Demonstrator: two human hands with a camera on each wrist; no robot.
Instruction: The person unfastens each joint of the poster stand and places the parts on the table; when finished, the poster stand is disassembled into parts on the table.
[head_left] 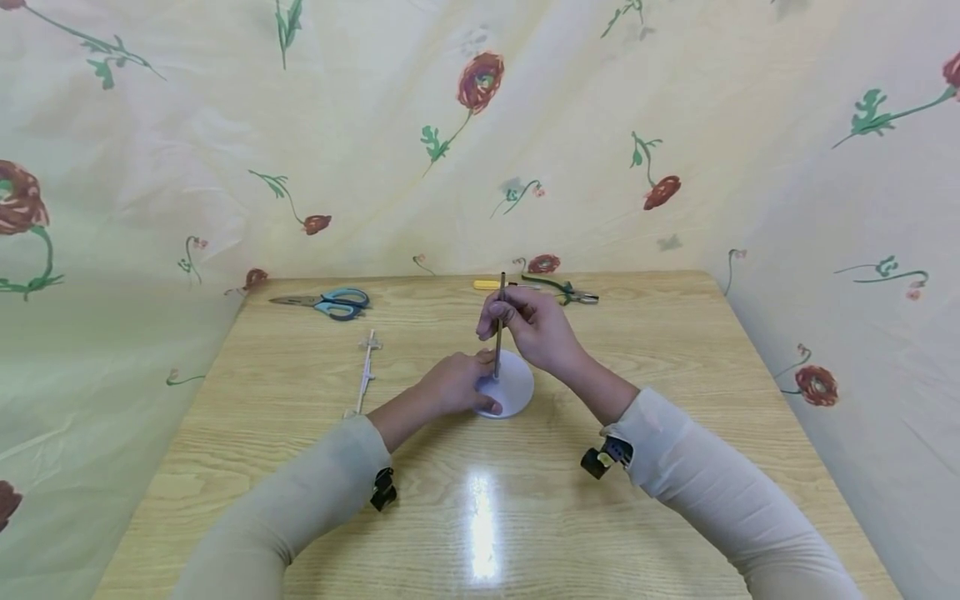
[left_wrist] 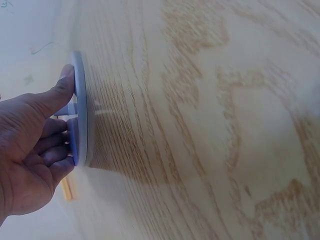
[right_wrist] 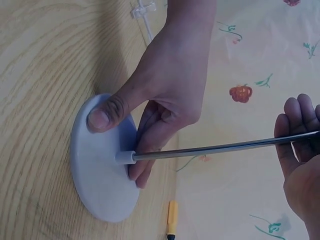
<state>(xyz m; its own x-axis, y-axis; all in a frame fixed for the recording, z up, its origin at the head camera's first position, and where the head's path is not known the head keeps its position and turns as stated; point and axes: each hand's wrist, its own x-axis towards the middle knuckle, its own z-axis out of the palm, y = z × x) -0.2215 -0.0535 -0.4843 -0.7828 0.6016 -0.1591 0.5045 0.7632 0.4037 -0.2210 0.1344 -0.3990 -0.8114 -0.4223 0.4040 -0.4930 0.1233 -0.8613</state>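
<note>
A white round base (head_left: 516, 388) lies flat on the wooden table, with a short collar (right_wrist: 125, 157) rising from its middle. Upright in that collar stands a thin metal rod (right_wrist: 210, 149). My left hand (head_left: 452, 385) holds the base down, its thumb on the upper face and its bent fingers beside the collar. Higher up, my right hand (head_left: 542, 327) holds the rod near its top between thumb and fingers. From the left wrist, the base (left_wrist: 83, 110) shows edge-on against the table, with the left fingers on its upper face.
To the left of the base lies a thin white plastic rod with clear fittings (head_left: 367, 375). Blue-handled scissors (head_left: 341, 305) lie at the back left. Behind the right hand are a yellow-handled screwdriver (head_left: 486, 285) and pliers (head_left: 582, 297). A flowered cloth (head_left: 375, 150) hangs behind the table.
</note>
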